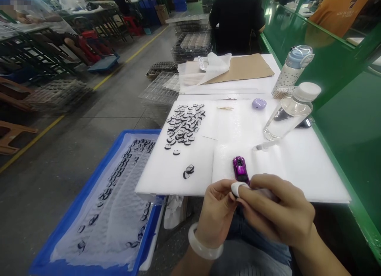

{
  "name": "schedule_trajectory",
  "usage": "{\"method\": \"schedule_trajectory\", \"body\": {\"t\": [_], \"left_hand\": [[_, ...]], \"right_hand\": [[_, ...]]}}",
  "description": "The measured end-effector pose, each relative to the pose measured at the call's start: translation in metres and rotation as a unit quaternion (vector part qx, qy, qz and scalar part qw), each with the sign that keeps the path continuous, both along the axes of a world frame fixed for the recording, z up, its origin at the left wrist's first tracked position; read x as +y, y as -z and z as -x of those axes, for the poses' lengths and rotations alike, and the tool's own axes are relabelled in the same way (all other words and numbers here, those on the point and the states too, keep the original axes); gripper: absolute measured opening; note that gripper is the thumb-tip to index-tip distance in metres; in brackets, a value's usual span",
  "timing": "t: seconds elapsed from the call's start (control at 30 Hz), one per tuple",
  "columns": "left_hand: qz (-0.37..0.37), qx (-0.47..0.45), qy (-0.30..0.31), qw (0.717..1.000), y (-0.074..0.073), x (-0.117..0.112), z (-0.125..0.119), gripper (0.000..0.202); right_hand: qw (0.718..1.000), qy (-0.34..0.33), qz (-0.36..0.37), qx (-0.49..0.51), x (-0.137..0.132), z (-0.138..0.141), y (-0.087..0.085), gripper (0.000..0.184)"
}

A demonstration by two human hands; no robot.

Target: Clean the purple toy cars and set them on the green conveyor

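My left hand [218, 208], with a white bangle [204, 244] on its wrist, is closed in a pinch at the front edge of the white table. My right hand [276, 212] meets it fingertip to fingertip, also closed, with a white cover [239, 188] on one finger. A small dark edge shows between the fingertips; the piece itself is mostly hidden. Just beyond the fingers a purple toy car [239, 169] rests on the table. To the left lie a few small black-and-white curved pieces [188, 171], and a larger spread of them [184, 123] further back.
A blue tray [98, 165] lined with white sheeting holds rows of dark pieces, lower left. On the table's right stand a clear bottle [287, 113] and a dotted bottle [290, 71], near a purple case [259, 104]. Cardboard [250, 68] lies behind; a green partition [342, 121] runs along the right.
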State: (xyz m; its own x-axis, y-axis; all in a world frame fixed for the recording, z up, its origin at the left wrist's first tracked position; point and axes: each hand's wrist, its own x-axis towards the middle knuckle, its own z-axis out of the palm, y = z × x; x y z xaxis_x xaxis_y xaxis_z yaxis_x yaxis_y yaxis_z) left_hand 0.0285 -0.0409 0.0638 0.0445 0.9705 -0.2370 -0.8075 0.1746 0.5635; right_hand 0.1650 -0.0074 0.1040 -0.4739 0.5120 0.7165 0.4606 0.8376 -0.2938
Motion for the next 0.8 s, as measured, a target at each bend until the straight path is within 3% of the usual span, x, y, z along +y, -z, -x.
{"method": "schedule_trajectory", "body": {"t": [0.17,0.27,0.33,0.4,0.57,0.67,0.8], "left_hand": [[0.021,0.031,-0.019,0.999,-0.001,0.001,0.003,0.029],[0.02,0.041,-0.01,0.999,-0.003,0.002,0.006,0.029],[0.016,0.057,-0.007,0.998,-0.003,0.001,0.009,0.028],[0.007,0.073,-0.016,0.997,-0.002,0.0,0.012,0.03],[0.021,0.092,-0.03,0.995,0.002,0.001,0.018,0.034],[0.028,0.106,-0.035,0.993,0.001,0.0,0.018,0.036],[0.03,0.118,-0.045,0.991,-0.001,0.0,0.016,0.038]], "right_hand": [[0.999,-0.022,-0.004,-0.046,-0.004,-0.016,-0.007,0.011],[0.994,0.1,-0.035,-0.009,0.018,-0.051,-0.01,0.011],[0.973,0.21,-0.071,0.068,0.046,-0.076,-0.012,0.018],[0.951,0.264,-0.116,0.112,0.079,-0.095,-0.016,0.022],[0.949,0.281,-0.141,0.027,0.14,-0.109,-0.024,0.038],[0.962,0.246,-0.12,0.001,0.156,-0.098,-0.018,0.04],[0.973,0.222,-0.065,0.021,0.161,-0.084,-0.009,0.025]]}}
